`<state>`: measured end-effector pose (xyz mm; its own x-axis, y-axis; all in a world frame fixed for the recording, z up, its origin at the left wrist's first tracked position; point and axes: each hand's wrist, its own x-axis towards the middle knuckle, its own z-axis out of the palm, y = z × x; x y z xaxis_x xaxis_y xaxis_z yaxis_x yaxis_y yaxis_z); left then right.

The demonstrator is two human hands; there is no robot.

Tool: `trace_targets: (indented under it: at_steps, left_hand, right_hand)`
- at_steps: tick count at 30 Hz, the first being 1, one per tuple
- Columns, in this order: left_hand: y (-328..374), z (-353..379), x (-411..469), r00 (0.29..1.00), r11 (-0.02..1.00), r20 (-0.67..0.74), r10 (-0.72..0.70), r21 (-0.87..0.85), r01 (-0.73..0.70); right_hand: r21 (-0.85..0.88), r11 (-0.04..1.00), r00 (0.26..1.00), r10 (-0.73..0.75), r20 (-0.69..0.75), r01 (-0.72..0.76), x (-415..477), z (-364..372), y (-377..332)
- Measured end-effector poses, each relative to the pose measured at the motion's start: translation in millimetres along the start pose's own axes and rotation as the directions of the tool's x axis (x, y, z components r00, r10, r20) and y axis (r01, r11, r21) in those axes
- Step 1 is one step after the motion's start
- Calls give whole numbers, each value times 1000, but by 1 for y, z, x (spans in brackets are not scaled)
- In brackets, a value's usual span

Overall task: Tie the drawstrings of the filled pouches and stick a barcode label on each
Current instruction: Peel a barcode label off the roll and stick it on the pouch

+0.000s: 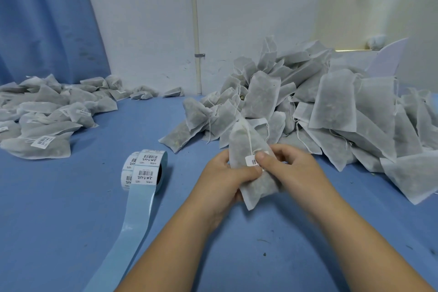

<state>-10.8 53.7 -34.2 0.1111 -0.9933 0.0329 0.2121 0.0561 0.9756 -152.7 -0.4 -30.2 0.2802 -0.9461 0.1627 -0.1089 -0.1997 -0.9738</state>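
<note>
A: Grip?
B: The left hand point(222, 173) curls round the grey fabric filled pouch point(257, 185); the right hand point(291, 168) pinches it, thumb pressing the small white barcode label point(251, 162).
A: Risk?
B: The label may crease or catch the thin white drawstring point(249, 135) just above the thumb.

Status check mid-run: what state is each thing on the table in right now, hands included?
Held pouch: off the table, upright, gripped by both hands.
Barcode label: on the pouch front, partly under the right thumb.
Left hand: grips the pouch.
Right hand: thumb presses the label.
Label roll: on edge, partly unwound, bare liner trailing.
Left pile: spread out, several labelled.
Right pile: heaped, no labels visible.
</note>
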Motion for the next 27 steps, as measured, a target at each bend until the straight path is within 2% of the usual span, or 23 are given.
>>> trace_targets:
  at_steps: [2,6,11,15,20,23,27]
  left_hand:
    - [-1,0,0,999,999,27,17,28,-18]
    - [-4,-2,2,997,999,71,26,20,-27]
    - [-5,-1,4,995,1000,100,-4,-19,6]
    - [-7,1,2,998,1000,59,-1,15,0]
    - [-9,-1,1,996,998,90,-4,59,-1]
    - [-8,1,1,997,999,60,-40,15,40]
    - [-1,1,-1,993,999,-107,-52,-17,51]
  right_hand:
    - [43,999,1000,11,-1,-11,-2,0,0]
    - [116,993,996,21,-91,-11,-2,0,-1]
    - [39,998,985,-34,-171,41,-2,1,-1]
    - [5,996,990,-93,-107,94,-2,4,0]
    - [55,998,992,-31,-125,38,1,1,-1]
    - [63,998,992,-22,-124,30,1,1,-2]
    - [47,999,998,4,63,-7,-5,6,-2]
